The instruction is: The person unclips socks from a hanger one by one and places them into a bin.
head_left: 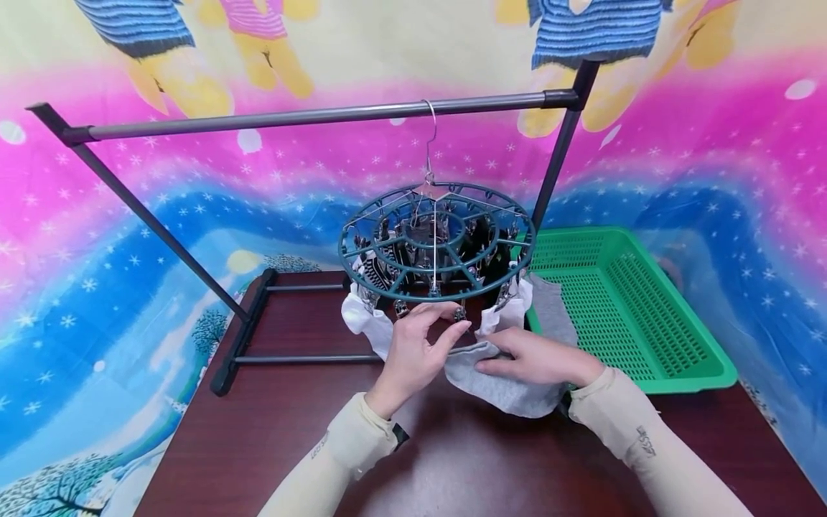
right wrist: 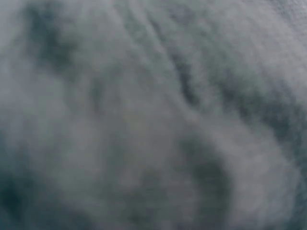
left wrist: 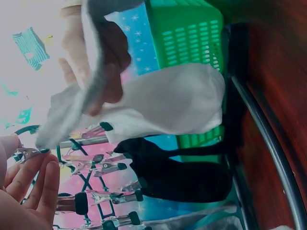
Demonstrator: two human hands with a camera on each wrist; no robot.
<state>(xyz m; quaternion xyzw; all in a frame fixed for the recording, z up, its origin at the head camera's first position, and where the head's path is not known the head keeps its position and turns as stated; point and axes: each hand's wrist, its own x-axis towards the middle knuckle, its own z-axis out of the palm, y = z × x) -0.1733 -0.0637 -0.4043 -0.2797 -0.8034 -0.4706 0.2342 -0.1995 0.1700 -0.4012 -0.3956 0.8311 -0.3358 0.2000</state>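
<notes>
A round dark green drying hanger (head_left: 434, 296) with metal clips hangs by its hook. My left hand (head_left: 413, 353) is at its near rim, pinching a metal clip (left wrist: 29, 154) between thumb and fingers. A light grey sock (head_left: 507, 391) droops from my right hand (head_left: 539, 357), which grips it near its opening. In the left wrist view the sock's edge lies close beside the pinched clip; whether they touch I cannot tell. Blurred grey cloth (right wrist: 144, 120) fills the right wrist view.
White socks (head_left: 367, 319) and a black sock (left wrist: 187, 179) hang from other clips. A dark metal rack (head_left: 291, 118) carries the hanger. At the right, a green plastic basket (head_left: 701, 337) stands on the brown table (head_left: 284, 438), with grey cloth (head_left: 554, 305) at its left side.
</notes>
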